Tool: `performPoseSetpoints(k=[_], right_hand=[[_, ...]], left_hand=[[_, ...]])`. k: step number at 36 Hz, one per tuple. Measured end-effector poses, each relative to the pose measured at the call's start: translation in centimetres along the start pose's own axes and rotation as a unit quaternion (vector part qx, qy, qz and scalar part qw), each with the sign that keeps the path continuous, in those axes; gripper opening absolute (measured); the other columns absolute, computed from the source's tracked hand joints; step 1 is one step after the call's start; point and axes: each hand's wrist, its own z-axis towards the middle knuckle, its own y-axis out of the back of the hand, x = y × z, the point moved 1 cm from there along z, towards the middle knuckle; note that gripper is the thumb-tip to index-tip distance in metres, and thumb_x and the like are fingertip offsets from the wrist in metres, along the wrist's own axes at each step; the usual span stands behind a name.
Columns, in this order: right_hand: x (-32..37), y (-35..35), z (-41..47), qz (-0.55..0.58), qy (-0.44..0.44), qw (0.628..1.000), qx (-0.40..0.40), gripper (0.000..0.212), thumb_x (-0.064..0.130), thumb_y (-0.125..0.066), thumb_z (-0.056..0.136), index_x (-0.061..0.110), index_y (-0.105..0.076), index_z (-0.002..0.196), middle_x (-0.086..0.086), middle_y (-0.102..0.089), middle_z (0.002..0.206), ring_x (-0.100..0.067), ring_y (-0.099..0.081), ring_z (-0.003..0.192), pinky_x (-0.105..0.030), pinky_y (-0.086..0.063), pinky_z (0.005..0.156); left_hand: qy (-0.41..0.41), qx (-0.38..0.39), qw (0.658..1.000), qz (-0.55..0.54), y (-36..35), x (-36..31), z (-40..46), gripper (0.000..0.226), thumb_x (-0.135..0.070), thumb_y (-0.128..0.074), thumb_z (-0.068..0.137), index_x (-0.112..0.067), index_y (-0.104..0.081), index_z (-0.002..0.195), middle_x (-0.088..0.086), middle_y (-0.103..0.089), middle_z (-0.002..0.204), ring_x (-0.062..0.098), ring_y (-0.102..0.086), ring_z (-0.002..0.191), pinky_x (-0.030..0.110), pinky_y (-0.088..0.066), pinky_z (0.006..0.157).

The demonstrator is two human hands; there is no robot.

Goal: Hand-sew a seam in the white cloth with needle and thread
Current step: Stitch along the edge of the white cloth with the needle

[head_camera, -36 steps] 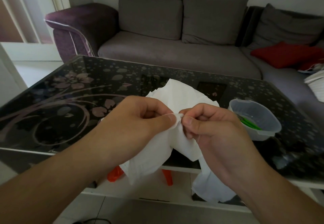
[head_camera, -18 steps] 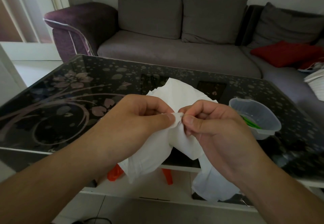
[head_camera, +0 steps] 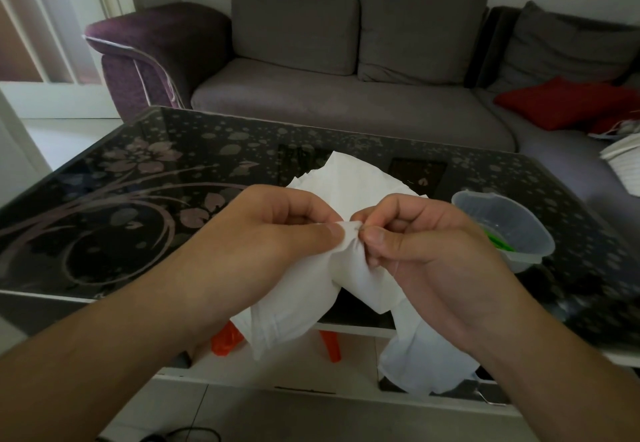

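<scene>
Seen from above: white cloth point(head_camera: 349, 268) raised over the near edge of a dark floral glass table point(head_camera: 138, 182), ends hanging loose. Left hand point(head_camera: 277, 234) pinching a folded edge, likely keeping it taut for stitching. Right hand point(head_camera: 415, 241) pinching a thin needle point(head_camera: 359, 229) right at that fold. Clear plastic container point(head_camera: 502, 220) close by, probably holding supplies.
</scene>
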Motion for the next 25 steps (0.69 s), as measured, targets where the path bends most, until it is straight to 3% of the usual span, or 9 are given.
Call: performPoseSetpoints(k=[11,14,18,25], right_hand=[[0.09,-0.13,0.00,-0.004,-0.012,1.000,0.006,0.015,0.001,-0.064,0.073,-0.009,-0.063,0.085,-0.013,-0.068,0.085,-0.023,-0.060,0.079,-0.026,-0.054,0.076],[0.06,-0.43,0.07,-0.001,-0.010,1.000,0.010,0.005,-0.005,-0.063,0.077,-0.005,-0.065,0.082,-0.011,-0.069,0.083,-0.020,-0.063,0.078,-0.026,-0.054,0.077],[0.01,-0.38,-0.17,-0.014,-0.008,1.000,0.005,0.012,-0.011,-0.060,0.084,-0.003,-0.066,0.080,-0.010,-0.069,0.082,-0.019,-0.064,0.080,-0.027,-0.054,0.078],[-0.16,-0.33,-0.38,-0.006,-0.019,1.000,-0.003,0.005,0.002,-0.067,0.074,0.000,-0.069,0.077,-0.012,-0.069,0.083,-0.022,-0.062,0.081,-0.034,-0.051,0.083]], left_hand=[[0.007,0.002,1.000,0.003,-0.01,-0.13,-0.08,0.017,-0.028,-0.067,0.094,-0.022,-0.081,0.086,-0.002,-0.076,0.089,0.021,-0.071,0.091,0.038,-0.050,0.080],[0.005,-0.004,1.000,0.005,0.11,-0.09,-0.13,0.017,-0.028,-0.068,0.094,-0.022,-0.080,0.084,-0.002,-0.075,0.087,0.021,-0.071,0.088,0.038,-0.049,0.078],[0.003,-0.007,1.000,0.013,-0.14,-0.20,-0.15,0.018,-0.029,-0.069,0.092,-0.024,-0.080,0.079,-0.005,-0.075,0.082,0.015,-0.070,0.082,0.033,-0.049,0.074],[-0.001,-0.010,1.000,0.018,-0.41,-0.43,-0.11,0.018,-0.033,-0.069,0.089,-0.024,-0.079,0.077,-0.006,-0.075,0.082,0.009,-0.069,0.079,0.029,-0.048,0.072]])
